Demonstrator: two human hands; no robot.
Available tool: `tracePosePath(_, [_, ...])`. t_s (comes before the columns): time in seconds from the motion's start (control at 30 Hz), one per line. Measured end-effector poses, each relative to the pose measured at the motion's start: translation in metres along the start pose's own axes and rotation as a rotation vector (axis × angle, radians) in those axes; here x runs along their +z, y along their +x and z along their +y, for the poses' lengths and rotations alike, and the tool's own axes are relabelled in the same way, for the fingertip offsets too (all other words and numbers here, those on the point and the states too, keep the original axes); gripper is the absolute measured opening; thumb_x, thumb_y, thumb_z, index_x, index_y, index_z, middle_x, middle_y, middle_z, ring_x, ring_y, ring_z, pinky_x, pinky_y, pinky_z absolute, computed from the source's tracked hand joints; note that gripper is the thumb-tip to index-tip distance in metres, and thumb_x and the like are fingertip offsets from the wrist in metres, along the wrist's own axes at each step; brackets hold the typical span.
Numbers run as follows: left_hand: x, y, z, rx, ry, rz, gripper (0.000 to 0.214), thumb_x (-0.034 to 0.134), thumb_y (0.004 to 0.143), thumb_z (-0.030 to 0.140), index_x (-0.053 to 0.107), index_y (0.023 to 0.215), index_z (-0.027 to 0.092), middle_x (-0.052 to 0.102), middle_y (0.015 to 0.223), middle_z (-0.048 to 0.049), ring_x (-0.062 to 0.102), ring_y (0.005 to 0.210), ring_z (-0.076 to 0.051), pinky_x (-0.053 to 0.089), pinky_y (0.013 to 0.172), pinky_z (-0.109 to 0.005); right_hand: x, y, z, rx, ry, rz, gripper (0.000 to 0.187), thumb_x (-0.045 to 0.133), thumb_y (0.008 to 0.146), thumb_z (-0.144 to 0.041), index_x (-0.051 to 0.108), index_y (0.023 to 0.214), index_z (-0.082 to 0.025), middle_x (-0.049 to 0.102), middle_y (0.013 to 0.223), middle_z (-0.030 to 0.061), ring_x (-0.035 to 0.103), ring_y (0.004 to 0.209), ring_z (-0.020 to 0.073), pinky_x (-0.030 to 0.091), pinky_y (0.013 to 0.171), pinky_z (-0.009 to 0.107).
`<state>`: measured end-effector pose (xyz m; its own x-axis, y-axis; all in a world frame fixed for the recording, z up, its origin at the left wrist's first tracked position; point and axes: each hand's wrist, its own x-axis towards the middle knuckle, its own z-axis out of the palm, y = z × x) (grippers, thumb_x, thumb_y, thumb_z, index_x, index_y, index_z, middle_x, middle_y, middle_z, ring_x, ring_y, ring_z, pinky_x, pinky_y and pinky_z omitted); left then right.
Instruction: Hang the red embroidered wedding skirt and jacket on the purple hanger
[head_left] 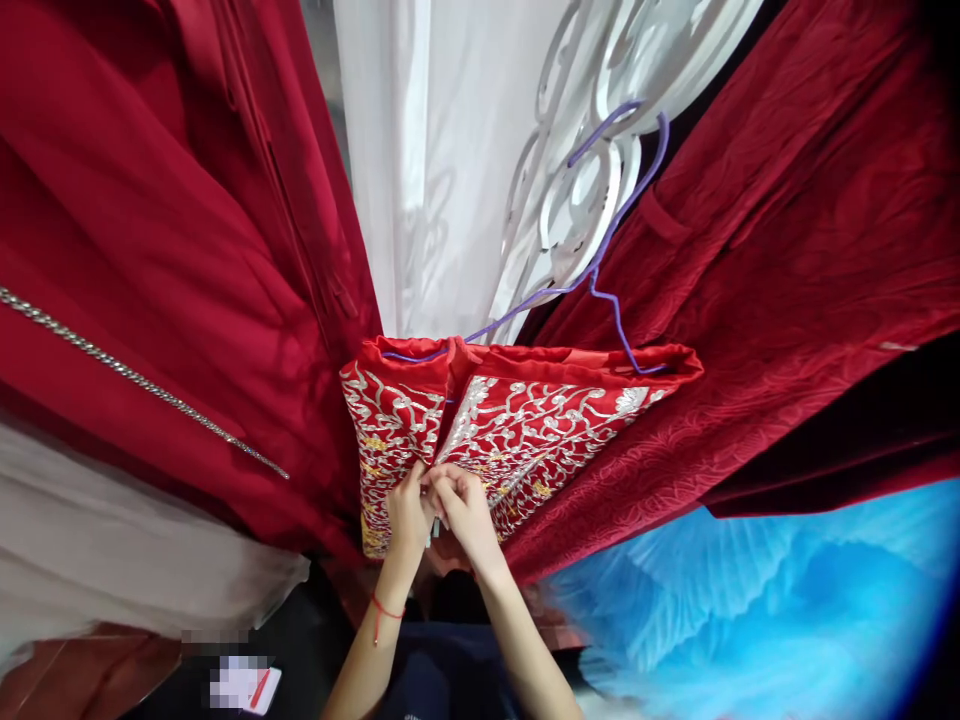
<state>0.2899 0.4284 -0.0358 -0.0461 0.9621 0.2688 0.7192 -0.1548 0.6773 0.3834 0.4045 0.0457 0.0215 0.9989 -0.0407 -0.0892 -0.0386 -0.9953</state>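
While our left hand and right hand, equally near, pinch the red skirt, its slit runs up from our fingers to the top edge.

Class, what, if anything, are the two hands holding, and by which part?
The left hand and right hand pinch the red embroidered garment at the lower end of its open front slit; the fingers hide the exact spot.

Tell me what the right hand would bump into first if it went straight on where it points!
Probably the bare left hand, right beside it. Depth is hard to judge, so the right hand might instead meet the red cloth garment with silver swirling embroidery.
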Motion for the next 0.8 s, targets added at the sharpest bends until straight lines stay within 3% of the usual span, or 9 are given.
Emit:
tracePosePath(0.17, [-0.001, 0.006, 0.005, 0.029, -0.006, 0.026, 0.021, 0.05, 0.092, 0.024, 0.069, 0.101, 0.021, 0.077, 0.079, -0.0082, 0.073, 0.066, -0.023, 0.046, 0.059, -0.027, 0.001, 0.005, -0.038, -0.031, 0.02, 0.012, 0.035, 0.056, 0.091, -0.048, 0.068, 0.092, -0.016, 0.045, 0.046, -0.0086, 0.033, 0.037, 0.0063, 0.026, 0.04, 0.02])
tracePosePath(0.37, [-0.007, 0.011, 0.006, 0.09, -0.013, 0.024, 0.02, 0.047, 0.097, 0.029, 0.063, 0.087, 0.022, 0.074, 0.072, -0.0065, 0.072, 0.065, -0.022, 0.042, 0.058, -0.026, 0.003, 0.015, -0.076, -0.144, -0.04, 0.038, 0.035, 0.057, 0.092, -0.048, 0.068, 0.091, -0.015, 0.044, 0.046, -0.0087, 0.034, 0.038, 0.0058, 0.025, 0.04, 0.02])
tracePosePath(0.8, [0.004, -0.002, 0.001, 0.136, -0.012, 0.12, 0.026, 0.05, 0.1, 0.033, 0.056, 0.078, 0.022, 0.065, 0.06, 0.0024, 0.063, 0.052, -0.013, 0.03, 0.053, -0.023, 0.014, 0.018, -0.118, -0.302, 0.037, 0.114, 0.03, 0.059, 0.094, -0.046, 0.067, 0.09, -0.018, 0.051, 0.05, -0.0073, 0.036, 0.038, 0.0046, 0.027, 0.039, 0.018])
